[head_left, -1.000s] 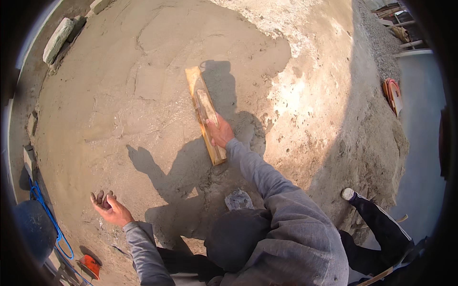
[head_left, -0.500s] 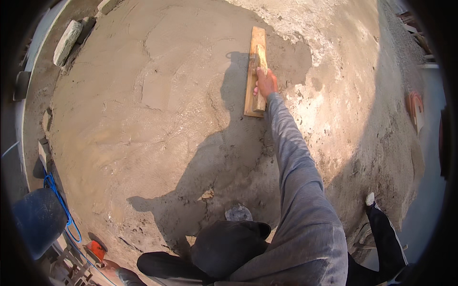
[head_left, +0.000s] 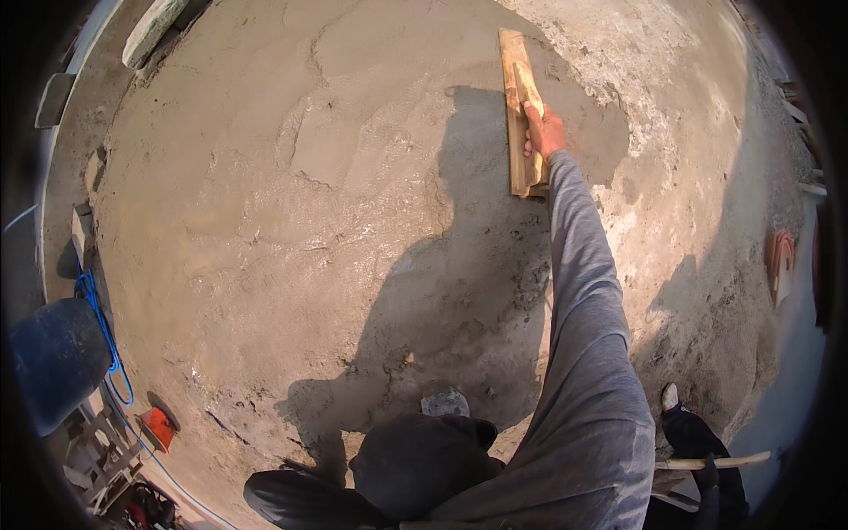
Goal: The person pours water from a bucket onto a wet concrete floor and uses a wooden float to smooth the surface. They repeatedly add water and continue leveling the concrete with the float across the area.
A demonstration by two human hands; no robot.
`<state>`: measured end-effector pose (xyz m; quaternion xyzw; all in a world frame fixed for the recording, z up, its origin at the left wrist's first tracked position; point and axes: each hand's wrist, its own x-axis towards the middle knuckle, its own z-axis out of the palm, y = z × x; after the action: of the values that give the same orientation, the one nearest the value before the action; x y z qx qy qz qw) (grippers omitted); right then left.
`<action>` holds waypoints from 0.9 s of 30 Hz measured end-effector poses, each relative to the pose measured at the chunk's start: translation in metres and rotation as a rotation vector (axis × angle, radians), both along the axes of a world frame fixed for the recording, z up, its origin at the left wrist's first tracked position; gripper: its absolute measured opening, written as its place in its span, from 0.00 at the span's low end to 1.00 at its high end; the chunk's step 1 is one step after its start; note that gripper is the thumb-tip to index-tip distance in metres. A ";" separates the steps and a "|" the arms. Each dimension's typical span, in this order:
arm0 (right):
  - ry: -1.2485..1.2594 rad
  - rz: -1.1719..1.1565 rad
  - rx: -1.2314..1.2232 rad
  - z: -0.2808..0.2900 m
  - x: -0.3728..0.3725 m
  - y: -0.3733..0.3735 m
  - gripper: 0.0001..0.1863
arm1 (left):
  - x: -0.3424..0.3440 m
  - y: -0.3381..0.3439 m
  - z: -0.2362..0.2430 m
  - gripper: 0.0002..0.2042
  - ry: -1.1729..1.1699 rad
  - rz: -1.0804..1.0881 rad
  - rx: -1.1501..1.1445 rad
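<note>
My right hand (head_left: 545, 131) is wrapped round the handle of a long wooden float (head_left: 518, 110). The tool lies on wet grey mortar (head_left: 265, 177), near its boundary with a paler, rough surface (head_left: 671, 115). My grey-sleeved right arm reaches far forward to it. The mortar is smooth in parts, with ridges and shallow cracks elsewhere. My shadow falls across it, left of the arm. A small pale round piece (head_left: 444, 402) sits just beyond the dark shapes at the lower edge. My left hand is out of sight.
At left are a dark blue container (head_left: 60, 367), a coiled blue hose (head_left: 104, 327) and an orange bowl-like object (head_left: 159, 430). Stone blocks (head_left: 152, 34) line the left border. Another person's dark-clothed leg (head_left: 693, 433) shows at lower right, beside a wooden stick (head_left: 715, 461).
My right hand has carried the float forward and right over the mortar; the view has shifted too. A hand seen by the orange object at lower left is gone from view.
</note>
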<state>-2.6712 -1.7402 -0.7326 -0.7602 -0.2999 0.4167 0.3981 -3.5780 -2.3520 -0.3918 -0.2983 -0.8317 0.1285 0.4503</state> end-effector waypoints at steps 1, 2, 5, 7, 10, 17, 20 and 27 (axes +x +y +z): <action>0.051 0.088 -0.003 -0.005 -0.024 0.002 0.22 | 0.005 0.008 0.001 0.29 0.004 0.012 -0.010; 0.101 0.180 0.001 -0.006 -0.048 0.003 0.23 | 0.013 0.024 -0.001 0.29 -0.080 0.155 0.020; 0.162 0.434 -0.078 0.018 -0.115 -0.027 0.26 | 0.007 0.101 -0.050 0.28 -0.286 0.301 0.139; 0.239 0.573 -0.063 0.021 -0.169 -0.066 0.29 | -0.018 0.148 -0.059 0.27 -0.364 0.147 0.158; -0.413 0.909 0.520 -0.052 -0.219 -0.166 0.34 | 0.011 0.254 -0.100 0.27 -0.427 -0.231 0.099; -0.344 0.428 -0.192 0.049 -0.119 -0.182 0.33 | 0.024 0.243 -0.088 0.26 -0.615 -0.096 0.113; -0.452 -0.038 -0.074 0.010 -0.017 -0.180 0.30 | -0.010 0.155 -0.062 0.27 -0.365 -0.040 0.015; 0.196 -0.569 0.224 -0.023 0.046 -0.051 0.21 | 0.047 -0.036 -0.022 0.28 -0.119 0.375 -0.121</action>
<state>-2.6252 -1.7916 -0.7553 -0.7213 -0.0795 0.3244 0.6068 -3.5307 -2.3881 -0.4137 -0.1720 -0.8886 0.2419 0.3497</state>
